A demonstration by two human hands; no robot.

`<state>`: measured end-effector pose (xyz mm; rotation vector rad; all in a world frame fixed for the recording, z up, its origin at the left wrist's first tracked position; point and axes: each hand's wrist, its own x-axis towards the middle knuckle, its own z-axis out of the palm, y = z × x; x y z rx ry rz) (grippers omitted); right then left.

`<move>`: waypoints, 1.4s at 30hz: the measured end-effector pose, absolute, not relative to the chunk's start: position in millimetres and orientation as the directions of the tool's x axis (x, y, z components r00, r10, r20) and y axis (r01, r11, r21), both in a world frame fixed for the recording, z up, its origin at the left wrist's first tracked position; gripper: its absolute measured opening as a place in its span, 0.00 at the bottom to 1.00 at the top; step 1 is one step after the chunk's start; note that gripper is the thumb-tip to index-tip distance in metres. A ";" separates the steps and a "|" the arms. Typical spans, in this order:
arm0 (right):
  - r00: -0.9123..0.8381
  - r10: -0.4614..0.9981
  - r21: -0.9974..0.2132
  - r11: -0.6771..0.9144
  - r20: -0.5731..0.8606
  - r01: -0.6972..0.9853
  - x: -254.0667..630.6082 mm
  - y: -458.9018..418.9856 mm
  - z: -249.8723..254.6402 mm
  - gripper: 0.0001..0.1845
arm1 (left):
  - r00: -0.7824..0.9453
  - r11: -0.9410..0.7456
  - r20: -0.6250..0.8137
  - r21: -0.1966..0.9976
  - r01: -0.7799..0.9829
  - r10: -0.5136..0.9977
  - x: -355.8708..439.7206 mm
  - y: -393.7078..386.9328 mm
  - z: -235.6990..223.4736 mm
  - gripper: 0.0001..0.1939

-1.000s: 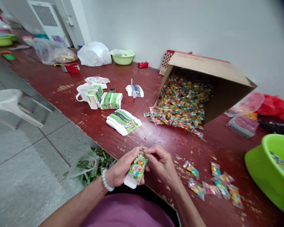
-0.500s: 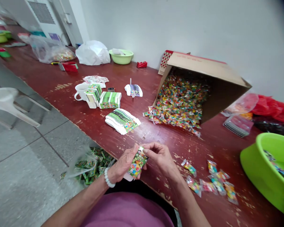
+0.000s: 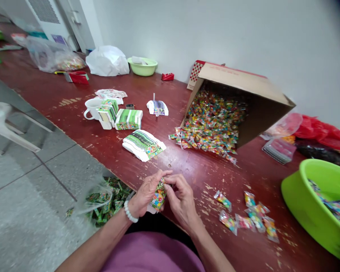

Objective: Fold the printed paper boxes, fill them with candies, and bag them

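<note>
Close to the table's front edge, my left hand [image 3: 144,192] is wrapped round a small green printed candy box [image 3: 159,197], whose white flap sticks out at the lower end. The fingers and thumb of my right hand [image 3: 181,196] pinch the box's upper end, partly hiding it. Several wrapped candies [image 3: 245,223] lie on the table to the right. Beyond my hands rests a fanned stack of flat green cartons [image 3: 143,145]. A tipped cardboard box [image 3: 235,71] spills many wrapped candies [image 3: 212,124] onto the tabletop.
A lime-green basin [image 3: 297,196] stands at right, holding printed packets. Behind the flat cartons are bundled green cartons [image 3: 129,119], a white mug [image 3: 92,107] and a red tape dispenser [image 3: 167,76]. Below the table edge, a plastic bag [image 3: 98,194] holds green packs. A white stool [image 3: 8,117] stands left.
My right hand has moved in closer against the box's upper end, its fingers now covering more of it. The whole view has shifted slightly.
</note>
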<state>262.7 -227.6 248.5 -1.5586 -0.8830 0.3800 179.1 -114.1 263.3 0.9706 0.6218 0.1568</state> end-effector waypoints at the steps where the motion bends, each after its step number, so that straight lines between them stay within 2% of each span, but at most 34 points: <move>1: 0.663 0.722 -0.964 0.020 0.197 0.265 265.4 -225.1 243.7 0.08 | 0.819 0.552 -0.415 0.820 0.148 0.396 180.7 -113.5 261.9 0.29; 4: 0.618 0.785 -0.979 -0.090 0.042 0.182 295.3 -213.5 231.5 0.16 | 0.819 0.551 -0.430 0.816 0.172 0.381 183.0 -109.3 256.2 0.32; 6: 0.691 0.716 -0.897 -0.235 0.101 0.375 329.9 -200.2 226.6 0.21 | 0.798 0.605 -0.459 0.781 0.153 0.390 183.3 -104.5 251.2 0.31; 7: 0.721 0.680 -0.866 -0.273 0.134 0.419 348.9 -191.8 224.9 0.21 | 0.782 0.632 -0.466 0.766 0.121 0.415 183.6 -101.6 248.4 0.30; 12: 0.788 0.587 -0.738 -0.447 0.184 0.505 415.9 -146.7 212.2 0.25 | 0.677 0.720 -0.501 0.692 -0.060 0.538 188.6 -83.5 234.9 0.22; 15: 0.821 0.547 -0.686 -0.535 0.164 0.493 424.8 -134.2 200.5 0.20 | 0.680 0.736 -0.492 0.669 -0.103 0.543 188.7 -73.9 230.2 0.22; 17: 0.830 0.533 -0.678 -0.550 0.164 0.487 426.0 -135.6 194.1 0.14 | 0.699 0.713 -0.461 0.694 -0.101 0.547 186.3 -69.3 228.9 0.27; 19: 0.829 0.532 -0.695 -0.530 0.174 0.486 428.2 -143.1 190.1 0.10 | 0.703 0.686 -0.439 0.721 -0.095 0.559 183.9 -66.1 228.5 0.32; 23: 0.845 0.496 -0.785 -0.436 0.200 0.441 435.0 -167.9 187.4 0.09 | 0.681 0.645 -0.390 0.747 -0.159 0.619 184.9 -61.8 228.4 0.29; 28: 0.930 0.328 -0.932 -0.256 0.167 0.257 425.1 -204.0 192.5 0.22 | 0.653 0.573 -0.375 0.812 -0.110 0.658 186.3 -60.9 227.9 0.25; 32: 0.927 0.374 -0.996 -0.057 0.039 0.065 394.1 -228.6 209.9 0.27 | 0.673 0.546 -0.387 0.837 -0.030 0.630 178.0 -62.4 235.0 0.26; 35: 0.847 0.502 -0.956 0.119 -0.175 -0.268 366.2 -241.8 228.5 0.28 | 0.710 0.614 -0.444 0.789 0.021 0.546 172.0 -64.8 244.2 0.28; 37: 0.793 0.542 -0.896 0.149 -0.280 -0.418 349.4 -247.8 239.2 0.29 | 0.741 0.670 -0.477 0.741 0.050 0.473 170.5 -67.5 248.6 0.27; 39: 0.776 0.532 -0.872 0.133 -0.339 -0.472 335.3 -251.4 246.3 0.28 | 0.770 0.705 -0.475 0.707 0.047 0.425 170.7 -71.3 250.5 0.24; 42: 0.774 0.529 -0.876 0.111 -0.348 -0.470 319.8 -253.9 250.2 0.24 | 0.797 0.723 -0.457 0.689 0.037 0.394 171.8 -79.1 250.9 0.21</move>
